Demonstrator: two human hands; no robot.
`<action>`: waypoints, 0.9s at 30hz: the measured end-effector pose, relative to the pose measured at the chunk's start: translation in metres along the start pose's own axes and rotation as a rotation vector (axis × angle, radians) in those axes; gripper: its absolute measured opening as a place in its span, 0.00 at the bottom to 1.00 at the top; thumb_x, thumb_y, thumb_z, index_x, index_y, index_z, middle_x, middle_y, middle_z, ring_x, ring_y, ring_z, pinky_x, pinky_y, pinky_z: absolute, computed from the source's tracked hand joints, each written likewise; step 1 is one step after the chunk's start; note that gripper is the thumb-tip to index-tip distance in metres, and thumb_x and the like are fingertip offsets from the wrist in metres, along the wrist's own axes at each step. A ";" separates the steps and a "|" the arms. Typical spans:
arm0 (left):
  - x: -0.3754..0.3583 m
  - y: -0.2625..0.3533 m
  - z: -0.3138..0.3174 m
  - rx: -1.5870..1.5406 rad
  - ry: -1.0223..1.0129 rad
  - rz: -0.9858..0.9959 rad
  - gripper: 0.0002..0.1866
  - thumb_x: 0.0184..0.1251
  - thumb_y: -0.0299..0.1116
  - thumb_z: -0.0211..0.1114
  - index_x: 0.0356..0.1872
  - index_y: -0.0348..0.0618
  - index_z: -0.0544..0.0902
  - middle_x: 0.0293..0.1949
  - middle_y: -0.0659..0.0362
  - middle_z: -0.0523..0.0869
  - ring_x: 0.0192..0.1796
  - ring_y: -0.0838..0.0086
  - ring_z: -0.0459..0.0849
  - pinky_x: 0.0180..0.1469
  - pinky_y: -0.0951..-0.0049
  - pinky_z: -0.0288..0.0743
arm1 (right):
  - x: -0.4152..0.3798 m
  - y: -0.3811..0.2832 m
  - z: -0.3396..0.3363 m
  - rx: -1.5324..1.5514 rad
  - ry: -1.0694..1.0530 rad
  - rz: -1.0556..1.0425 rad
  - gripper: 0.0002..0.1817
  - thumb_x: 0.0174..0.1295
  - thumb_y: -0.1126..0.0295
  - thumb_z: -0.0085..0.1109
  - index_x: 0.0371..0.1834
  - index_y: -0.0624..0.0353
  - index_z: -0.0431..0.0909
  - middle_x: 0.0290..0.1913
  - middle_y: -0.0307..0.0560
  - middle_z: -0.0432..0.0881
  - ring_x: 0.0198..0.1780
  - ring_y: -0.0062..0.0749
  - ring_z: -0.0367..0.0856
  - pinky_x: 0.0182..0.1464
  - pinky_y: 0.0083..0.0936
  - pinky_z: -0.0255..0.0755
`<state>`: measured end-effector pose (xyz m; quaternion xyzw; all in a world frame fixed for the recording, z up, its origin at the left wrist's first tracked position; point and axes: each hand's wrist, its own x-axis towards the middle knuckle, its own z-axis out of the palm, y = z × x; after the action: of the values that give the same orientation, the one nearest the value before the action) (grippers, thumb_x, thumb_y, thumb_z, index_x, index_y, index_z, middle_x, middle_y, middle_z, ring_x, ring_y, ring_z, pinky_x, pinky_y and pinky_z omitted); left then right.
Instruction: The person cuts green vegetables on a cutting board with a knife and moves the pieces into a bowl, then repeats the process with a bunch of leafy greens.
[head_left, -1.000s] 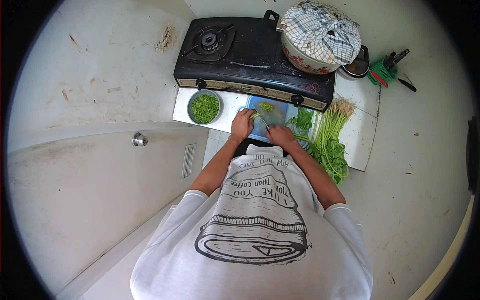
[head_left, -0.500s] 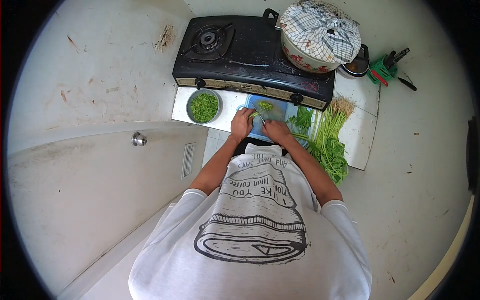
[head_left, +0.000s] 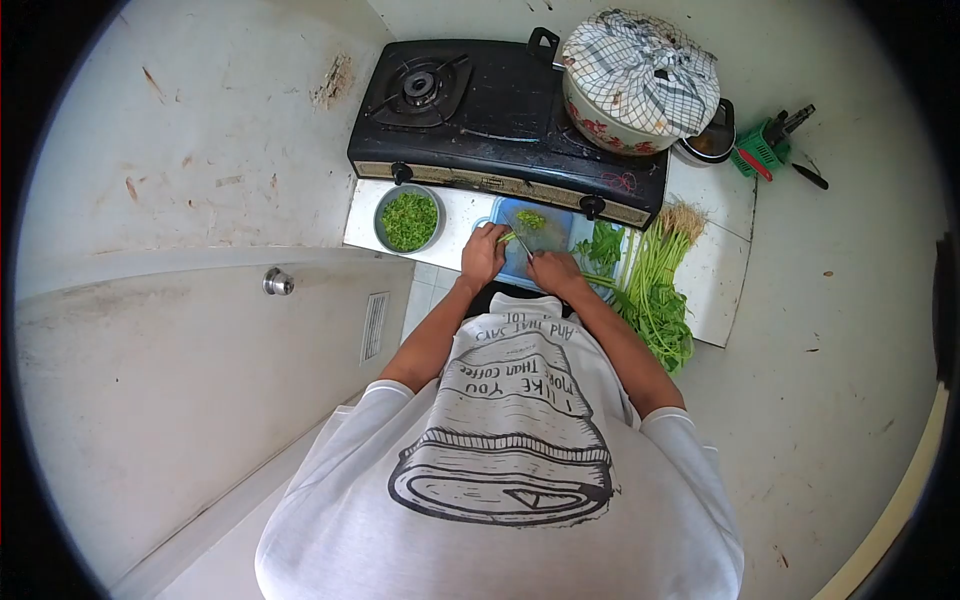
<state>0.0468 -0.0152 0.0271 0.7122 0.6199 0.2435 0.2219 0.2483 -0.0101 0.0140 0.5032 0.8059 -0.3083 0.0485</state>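
Observation:
My right hand (head_left: 556,272) is closed round the handle of a knife (head_left: 521,243), its blade pointing up and left over the blue cutting board (head_left: 507,268). Opposite it, my left hand (head_left: 484,253) pinches green stalks (head_left: 508,237) beside the blade. Most of the stalks are hidden by the fingers. A small heap of chopped greens (head_left: 530,219) lies on the board just beyond the knife. Leafy greens (head_left: 602,245) rest at the right of the board, and a large bunch of long green stalks with roots (head_left: 655,275) lies further right.
A grey bowl (head_left: 378,232) of chopped greens stands left of the board. Behind is a black gas stove (head_left: 490,125) bearing a flowered pot (head_left: 610,132) covered with a checked cloth (head_left: 645,70). At right are a small pan (head_left: 708,150) and a green basket (head_left: 762,150) with utensils.
The view has shifted slightly, so the stove and pot sit a little lower. The knife blade has tilted and lowered slightly near the stalks; both hands keep their holds.

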 end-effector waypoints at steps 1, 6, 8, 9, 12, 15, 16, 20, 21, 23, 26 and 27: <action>0.000 0.000 0.000 0.001 0.002 -0.003 0.15 0.65 0.24 0.66 0.53 0.48 0.87 0.46 0.54 0.86 0.51 0.52 0.84 0.55 0.54 0.81 | -0.005 0.001 0.000 -0.005 -0.010 -0.005 0.22 0.74 0.56 0.50 0.44 0.65 0.87 0.42 0.65 0.91 0.44 0.59 0.91 0.49 0.53 0.84; 0.000 0.002 -0.003 0.013 -0.014 -0.004 0.15 0.65 0.24 0.66 0.52 0.47 0.86 0.46 0.54 0.86 0.51 0.52 0.84 0.55 0.54 0.81 | -0.008 -0.003 -0.003 -0.031 -0.060 0.011 0.21 0.74 0.58 0.51 0.43 0.65 0.88 0.42 0.65 0.90 0.45 0.59 0.91 0.49 0.52 0.84; 0.000 0.001 -0.003 0.003 -0.022 -0.015 0.15 0.65 0.24 0.66 0.52 0.47 0.86 0.47 0.54 0.86 0.52 0.52 0.84 0.55 0.54 0.82 | -0.001 -0.006 -0.006 -0.040 -0.025 -0.023 0.21 0.74 0.58 0.50 0.44 0.64 0.88 0.42 0.66 0.90 0.45 0.59 0.91 0.49 0.52 0.84; 0.001 0.000 -0.002 0.008 -0.021 -0.001 0.15 0.65 0.24 0.66 0.52 0.47 0.86 0.47 0.54 0.86 0.52 0.52 0.84 0.55 0.53 0.82 | 0.001 -0.006 -0.006 -0.027 -0.013 0.002 0.21 0.74 0.58 0.51 0.44 0.64 0.88 0.42 0.65 0.90 0.44 0.59 0.91 0.49 0.53 0.84; 0.001 -0.003 -0.003 0.026 -0.018 0.036 0.15 0.65 0.24 0.67 0.52 0.47 0.86 0.47 0.53 0.86 0.52 0.52 0.84 0.55 0.53 0.82 | 0.001 -0.004 -0.006 0.010 0.031 0.031 0.21 0.74 0.58 0.52 0.43 0.65 0.87 0.41 0.65 0.90 0.43 0.60 0.91 0.49 0.53 0.84; 0.001 -0.004 -0.003 0.025 -0.026 0.068 0.16 0.64 0.23 0.67 0.53 0.45 0.86 0.46 0.52 0.86 0.52 0.51 0.84 0.55 0.54 0.81 | -0.006 0.001 -0.006 0.024 0.060 0.002 0.21 0.74 0.57 0.52 0.43 0.65 0.86 0.39 0.66 0.90 0.43 0.61 0.90 0.50 0.53 0.83; 0.002 -0.004 -0.004 0.019 -0.034 0.077 0.16 0.64 0.23 0.67 0.53 0.44 0.86 0.46 0.50 0.86 0.52 0.50 0.84 0.56 0.54 0.81 | -0.005 0.001 -0.005 0.021 0.052 0.005 0.21 0.74 0.57 0.53 0.43 0.66 0.86 0.39 0.66 0.90 0.42 0.61 0.90 0.50 0.53 0.83; 0.004 -0.004 -0.007 0.018 -0.050 0.093 0.16 0.64 0.23 0.67 0.53 0.42 0.86 0.45 0.49 0.86 0.52 0.49 0.84 0.56 0.54 0.80 | -0.009 0.000 -0.008 0.004 0.041 -0.040 0.21 0.75 0.56 0.53 0.43 0.66 0.85 0.39 0.67 0.89 0.42 0.63 0.90 0.49 0.53 0.83; 0.004 -0.004 -0.007 0.026 -0.049 0.091 0.16 0.64 0.23 0.67 0.53 0.44 0.86 0.46 0.50 0.86 0.52 0.50 0.84 0.55 0.54 0.81 | -0.009 0.000 -0.007 0.009 0.050 -0.040 0.21 0.75 0.56 0.52 0.43 0.66 0.85 0.38 0.67 0.89 0.42 0.63 0.90 0.49 0.53 0.83; 0.003 -0.003 -0.007 0.042 -0.048 0.085 0.16 0.65 0.24 0.66 0.53 0.47 0.85 0.46 0.52 0.86 0.51 0.51 0.85 0.53 0.53 0.83 | -0.009 0.000 -0.003 0.019 0.065 -0.039 0.22 0.75 0.55 0.52 0.43 0.66 0.84 0.38 0.67 0.89 0.41 0.63 0.90 0.48 0.54 0.83; 0.003 -0.008 -0.003 0.043 -0.034 0.093 0.16 0.65 0.24 0.65 0.53 0.47 0.86 0.46 0.52 0.86 0.51 0.52 0.85 0.54 0.54 0.83 | -0.008 0.001 0.000 0.018 0.066 -0.023 0.22 0.75 0.55 0.52 0.43 0.66 0.84 0.37 0.67 0.89 0.40 0.62 0.90 0.47 0.54 0.84; 0.002 -0.008 -0.003 0.045 -0.039 0.084 0.16 0.65 0.24 0.65 0.53 0.47 0.86 0.47 0.52 0.86 0.52 0.52 0.85 0.54 0.54 0.83 | -0.008 0.000 0.001 0.019 0.072 -0.030 0.22 0.75 0.55 0.52 0.43 0.66 0.85 0.37 0.67 0.89 0.40 0.62 0.90 0.46 0.54 0.84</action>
<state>0.0390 -0.0117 0.0249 0.7471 0.5903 0.2246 0.2073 0.2522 -0.0169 0.0160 0.5021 0.8116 -0.2985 0.0098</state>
